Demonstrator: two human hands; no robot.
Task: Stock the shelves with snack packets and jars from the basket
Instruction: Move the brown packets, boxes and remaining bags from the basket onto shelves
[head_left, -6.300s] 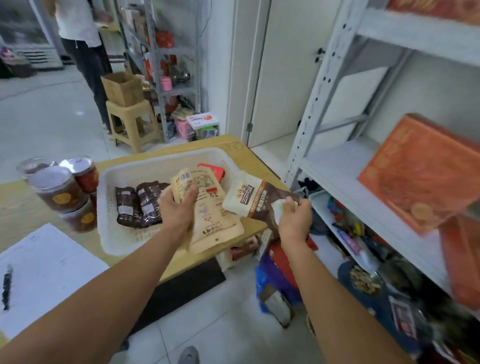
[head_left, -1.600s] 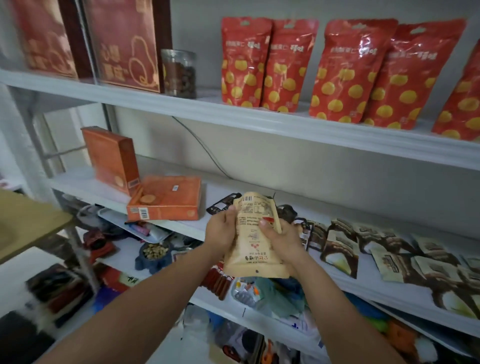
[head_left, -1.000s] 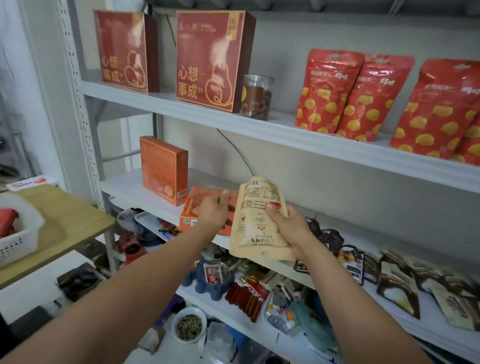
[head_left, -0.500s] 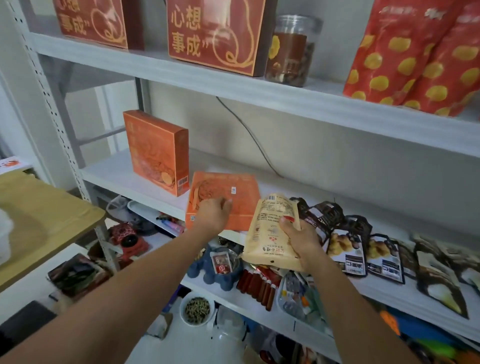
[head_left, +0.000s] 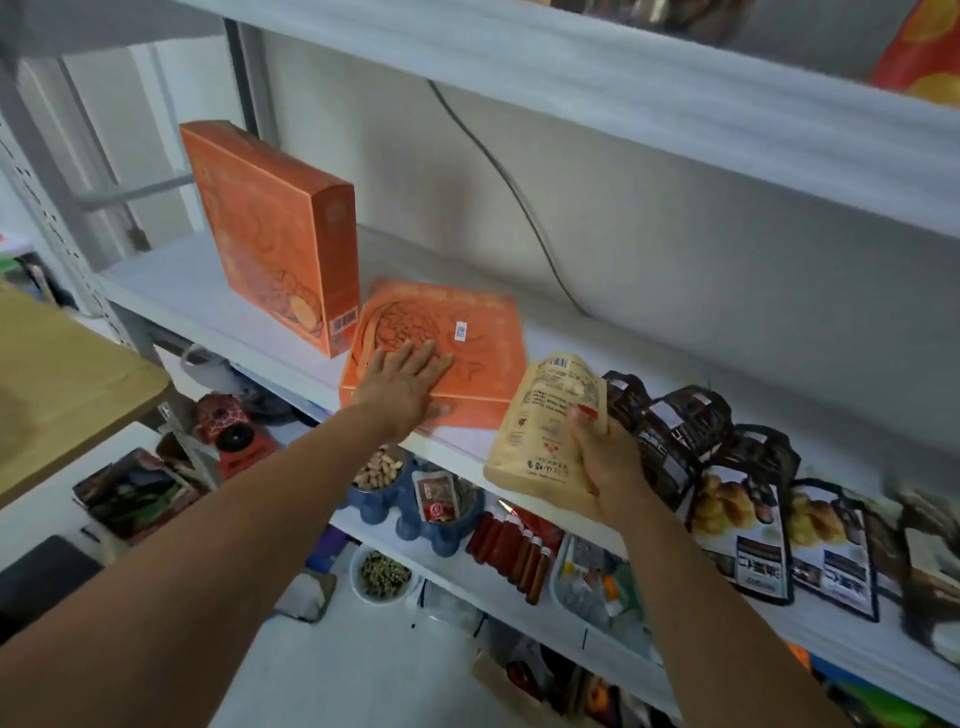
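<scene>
My right hand (head_left: 605, 457) grips a beige snack packet (head_left: 545, 431) upright, just in front of the middle shelf (head_left: 218, 306). My left hand (head_left: 402, 387) lies flat, fingers spread, on a flat orange box (head_left: 467, 343) that rests on that shelf. A second orange box (head_left: 275, 228) stands upright to the left of it. Several dark snack packets (head_left: 727, 493) lie in a row on the shelf to the right of the beige packet. The basket is out of view.
A wooden table corner (head_left: 67, 374) juts in at the left. The lower shelf holds a blue bowl of nuts (head_left: 379, 473), red tubes (head_left: 514, 545) and mixed goods. An upper shelf board (head_left: 623, 88) runs overhead. A cable (head_left: 519, 202) hangs down the back wall.
My left hand moved from the flat box's near edge onto its top and spread flat. The view has come closer to the shelf. The beige packet stays in my right hand.
</scene>
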